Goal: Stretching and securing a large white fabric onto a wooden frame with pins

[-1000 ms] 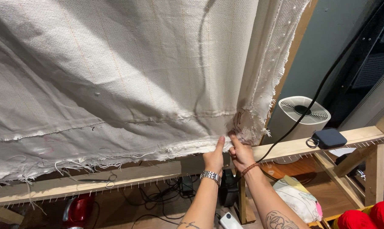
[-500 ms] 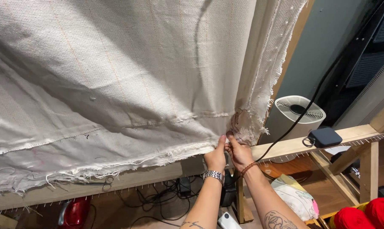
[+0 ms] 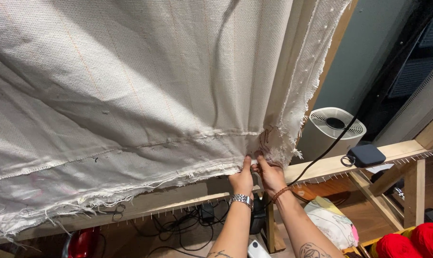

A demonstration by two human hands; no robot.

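The left hand (image 3: 241, 179), with a metal watch at the wrist, and the right hand (image 3: 270, 175), with a beaded band, meet side by side at the lower right corner of a large cream cloth (image 3: 130, 95). Both hands pinch the frayed bottom hem of that cloth, fingers curled up into the ragged threads just above the wooden frame rail (image 3: 187, 203). The cloth hangs slack across the frame, its hem sagging along the lower rail toward the left end.

A row of small nails (image 3: 178, 214) shows along the bottom edge of that rail. To do this well, the person probably needs to draw the corner down evenly with both hands, keep the weave lines straight, and press the fabric onto the rail without tearing the loose edge or catching a fingertip.

Outward, a black cable (image 3: 340, 138) crosses the right part of the rail, where a small dark box (image 3: 366, 155) rests. A white round fan (image 3: 332, 130) stands behind it. Red yarn balls (image 3: 412, 241) lie at the lower right, cables (image 3: 183, 224) tangle on the floor below, and a red object (image 3: 82, 241) sits lower left.
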